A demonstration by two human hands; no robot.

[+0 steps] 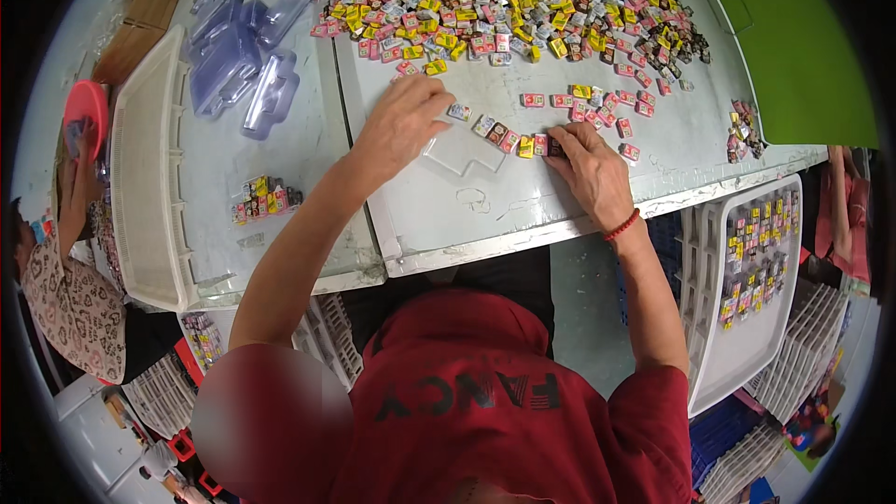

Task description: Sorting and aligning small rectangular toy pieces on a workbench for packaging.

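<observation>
My left hand is closed, its fingertips at the upper left corner of a clear plastic tray on the table; what lies between them is hidden. A small white box sits right beside those fingertips. Along the tray's upper edge runs a slanted row of small boxes, white, brown and pink. Farther right, my right hand, with a red bead bracelet, pinches a dark brown box. That box stands in line with a pink box and a yellow box.
A big heap of small boxes covers the table's far side. Loose pink boxes lie beyond my right hand. Clear plastic shells and a filled pack are at left. A white tray of packs stands right; another person works far left.
</observation>
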